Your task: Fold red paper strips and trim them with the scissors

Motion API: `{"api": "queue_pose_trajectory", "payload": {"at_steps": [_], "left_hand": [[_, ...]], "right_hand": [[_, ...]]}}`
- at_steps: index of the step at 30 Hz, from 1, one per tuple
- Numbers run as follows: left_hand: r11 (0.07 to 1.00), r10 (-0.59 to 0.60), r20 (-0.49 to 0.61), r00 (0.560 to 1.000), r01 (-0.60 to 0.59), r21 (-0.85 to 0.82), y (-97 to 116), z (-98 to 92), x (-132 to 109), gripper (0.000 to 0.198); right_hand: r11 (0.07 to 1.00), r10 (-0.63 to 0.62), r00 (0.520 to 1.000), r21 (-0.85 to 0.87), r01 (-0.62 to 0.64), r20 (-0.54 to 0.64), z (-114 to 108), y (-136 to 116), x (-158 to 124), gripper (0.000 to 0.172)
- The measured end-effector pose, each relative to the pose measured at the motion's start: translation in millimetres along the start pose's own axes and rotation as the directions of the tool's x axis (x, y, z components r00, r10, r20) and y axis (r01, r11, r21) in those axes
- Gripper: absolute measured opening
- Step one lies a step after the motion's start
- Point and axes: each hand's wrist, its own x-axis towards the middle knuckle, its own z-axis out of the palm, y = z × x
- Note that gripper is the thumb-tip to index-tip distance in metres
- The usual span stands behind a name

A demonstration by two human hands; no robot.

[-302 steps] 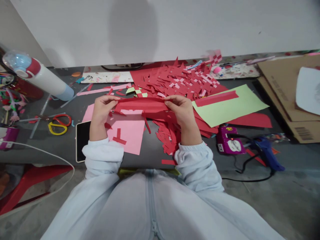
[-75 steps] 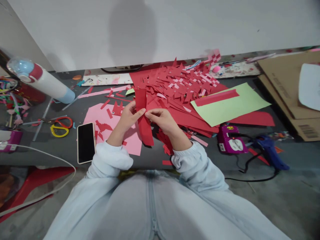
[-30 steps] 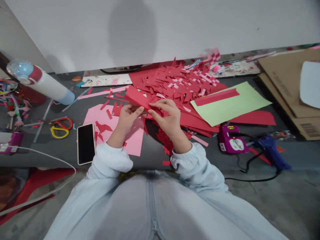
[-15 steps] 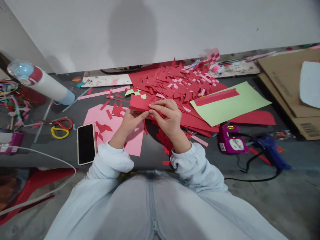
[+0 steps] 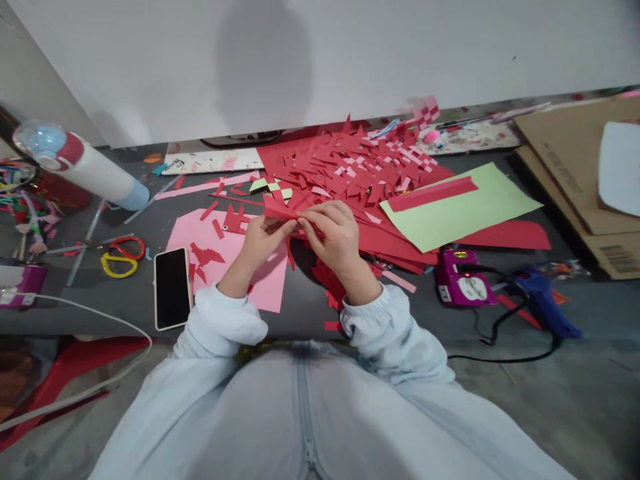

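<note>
My left hand (image 5: 261, 241) and my right hand (image 5: 334, 237) meet above the dark table (image 5: 125, 293), both pinching a folded red paper strip (image 5: 280, 210). The strip lies nearly flat between my fingertips, its free end pointing left and away from me. Under my left hand lies a pink paper sheet (image 5: 260, 283) strewn with small red cuttings. A heap of red paper scraps (image 5: 350, 167) spreads just beyond my right hand.
A phone (image 5: 172, 287) lies left of the pink sheet, with scissors (image 5: 120, 257) and a white bottle (image 5: 85, 167) further left. To the right are a green sheet (image 5: 480, 207), a purple device (image 5: 463, 279), a blue glue gun (image 5: 543, 303) and cardboard (image 5: 565, 160).
Ten seconds ago I held the red strip stretched wide between both hands. My hands have since come together at its middle, and the strip has swung from upright to nearly flat.
</note>
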Motion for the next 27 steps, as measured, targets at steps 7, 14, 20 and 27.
{"api": "queue_pose_trajectory", "payload": {"at_steps": [7,14,20,27], "left_hand": [[0.995,0.0,-0.014,1.0,0.001,0.097,1,-1.0,1,0.033],[0.953,0.2,-0.303,0.932,-0.113,0.281,-13,-8.1,10,0.054],[0.723,0.417,-0.113,0.902,-0.254,0.642,-6,-24.6,15,0.064],[0.512,0.393,0.113,0.912,-0.319,0.797,4,-26.1,13,0.014]], "right_hand": [[0.999,-0.02,0.999,-0.045,0.021,0.036,2,1,0,0.028],[0.991,-0.043,0.997,-0.128,0.05,0.058,4,4,-1,0.024],[0.98,-0.075,0.992,-0.176,0.091,0.099,4,8,-2,0.025],[0.97,-0.104,0.975,-0.196,0.143,0.196,3,9,-2,0.026]]}}
